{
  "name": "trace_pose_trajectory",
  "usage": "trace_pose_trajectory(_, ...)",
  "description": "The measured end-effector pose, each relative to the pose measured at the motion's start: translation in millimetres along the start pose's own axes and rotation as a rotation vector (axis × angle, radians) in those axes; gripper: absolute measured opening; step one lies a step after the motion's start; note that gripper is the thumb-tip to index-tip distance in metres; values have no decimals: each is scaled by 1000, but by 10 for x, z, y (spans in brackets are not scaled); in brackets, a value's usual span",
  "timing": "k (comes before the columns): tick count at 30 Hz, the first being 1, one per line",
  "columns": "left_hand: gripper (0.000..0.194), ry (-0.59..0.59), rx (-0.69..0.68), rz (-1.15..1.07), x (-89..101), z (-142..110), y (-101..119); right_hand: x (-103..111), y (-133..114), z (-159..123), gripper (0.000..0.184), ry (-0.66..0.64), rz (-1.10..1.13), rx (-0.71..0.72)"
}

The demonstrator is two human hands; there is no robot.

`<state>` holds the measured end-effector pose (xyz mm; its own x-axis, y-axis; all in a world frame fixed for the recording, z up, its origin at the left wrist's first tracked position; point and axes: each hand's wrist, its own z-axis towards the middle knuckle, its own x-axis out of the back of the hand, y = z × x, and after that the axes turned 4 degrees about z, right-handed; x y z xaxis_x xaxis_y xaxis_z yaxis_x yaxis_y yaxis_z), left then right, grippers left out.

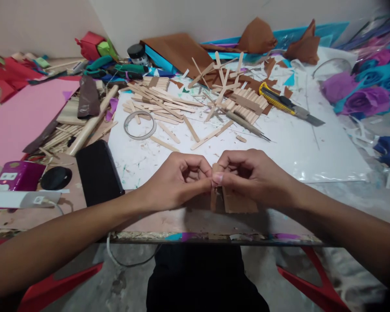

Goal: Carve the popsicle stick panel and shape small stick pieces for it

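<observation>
Head view: left hand (177,180) and right hand (250,175) met low centre, both pinched shut on a small brown stick panel (235,201) near the table (312,151) front edge. Looked like mid-assembly; next move likely needs careful alignment. Phone (99,171) lay close left, loose sticks (162,106) above, clear sheet right.
</observation>
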<state>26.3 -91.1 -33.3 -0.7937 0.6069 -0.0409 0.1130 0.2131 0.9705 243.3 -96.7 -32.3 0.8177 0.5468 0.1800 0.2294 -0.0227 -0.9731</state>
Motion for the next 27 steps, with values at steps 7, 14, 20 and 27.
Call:
trace_pose_trajectory(7, 30, 232, -113, -94, 11, 32, -2, -81, 9, -61, 20, 14, -246, 210)
trace_pose_trajectory(14, 20, 252, -139, -203, 29, 30, -42, -93, -36, -40, 19, 160, -23, 19)
trace_pose_trajectory(20, 16, 213, -76, -237, 47, 10, -23, -28, -97, -25, 21, 255, 256, -47)
trace_pose_trajectory(27, 16, 209, -22, -237, 60, 12, 21, 3, -61, -22, 22, 290, 245, -10)
